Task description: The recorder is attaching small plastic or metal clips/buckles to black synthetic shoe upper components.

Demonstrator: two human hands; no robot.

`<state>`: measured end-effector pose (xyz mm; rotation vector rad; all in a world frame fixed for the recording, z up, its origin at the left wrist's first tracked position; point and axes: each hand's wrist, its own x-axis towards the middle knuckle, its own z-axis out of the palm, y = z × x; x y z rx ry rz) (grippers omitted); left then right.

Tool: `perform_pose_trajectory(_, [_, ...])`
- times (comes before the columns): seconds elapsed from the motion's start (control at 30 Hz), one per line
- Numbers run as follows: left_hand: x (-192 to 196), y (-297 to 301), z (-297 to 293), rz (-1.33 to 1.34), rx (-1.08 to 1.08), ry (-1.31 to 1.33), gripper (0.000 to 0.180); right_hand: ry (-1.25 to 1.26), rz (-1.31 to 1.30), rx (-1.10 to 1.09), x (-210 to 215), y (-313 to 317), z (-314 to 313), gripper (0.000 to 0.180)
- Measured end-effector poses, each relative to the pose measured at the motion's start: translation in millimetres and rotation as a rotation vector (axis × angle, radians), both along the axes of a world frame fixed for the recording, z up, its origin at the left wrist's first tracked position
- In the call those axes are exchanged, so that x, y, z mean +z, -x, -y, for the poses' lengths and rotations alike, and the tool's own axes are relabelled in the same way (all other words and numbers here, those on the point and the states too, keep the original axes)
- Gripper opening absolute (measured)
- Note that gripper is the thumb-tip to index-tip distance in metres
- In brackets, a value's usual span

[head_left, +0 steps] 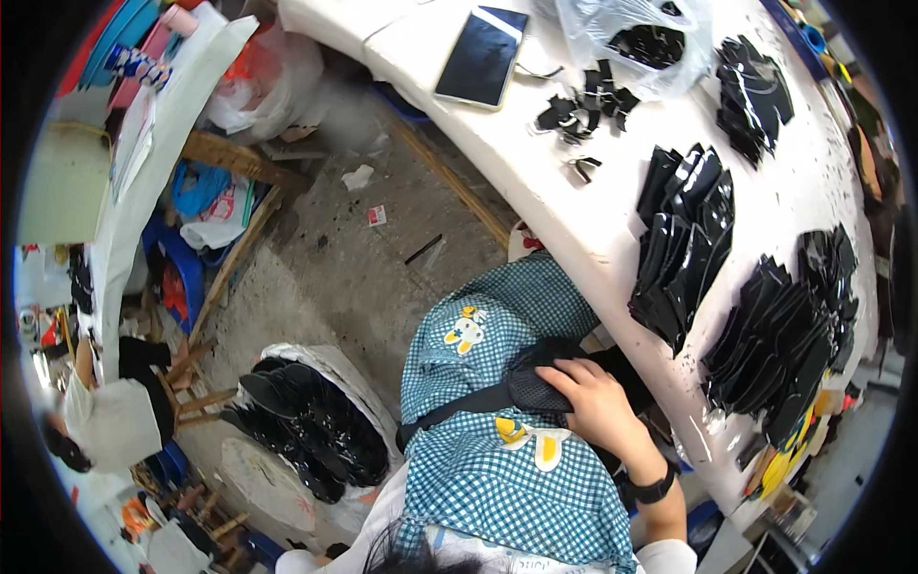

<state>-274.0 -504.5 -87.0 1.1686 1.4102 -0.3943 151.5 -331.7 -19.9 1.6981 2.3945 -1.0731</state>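
My right hand (598, 402), with a black band on its wrist, is curled over a black mesh piece (535, 387) at my lap. Part of this piece lies beneath the fingers, so its full shape cannot be made out. A black strap (454, 413) runs from it across my blue-and-white checked apron (497, 469). My left hand is outside the picture. Right of my lap, stacks of glossy black flat pieces (679, 239) lie on the white table (564, 206).
A phone (483, 57), loose black scraps (579, 115) and a clear plastic bag (636, 48) are on the table. At my left stands a white sack (387, 426) full of black pieces. Another person (110, 416) sits at far left near wooden stools (206, 407).
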Motion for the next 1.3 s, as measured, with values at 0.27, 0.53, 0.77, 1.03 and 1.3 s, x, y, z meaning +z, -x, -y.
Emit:
perform_pose_trajectory(0.27, [-2,8,53,-0.055,0.144,0.066,0.03,-0.112,0.029,-0.268,11,-2,36,0.047])
perform_pose_trajectory(0.53, [-7,17,82,-0.083,0.206,0.126,0.032,-0.194,0.109,-0.301,11,-4,54,0.021])
perform_pose_trajectory(0.77, [-18,37,67,-0.093,0.144,0.167,0.033,-0.066,-0.055,-0.381,22,-8,47,0.035])
perform_pose_trajectory(1.03, [-33,58,8,-0.095,-0.041,0.224,0.034,0.043,-0.169,-0.594,20,-27,101,0.079])
perform_pose_trajectory(1.3, [67,-90,-204,0.204,-0.829,-0.092,0.019,0.021,-0.029,-0.699,45,-16,123,0.073])
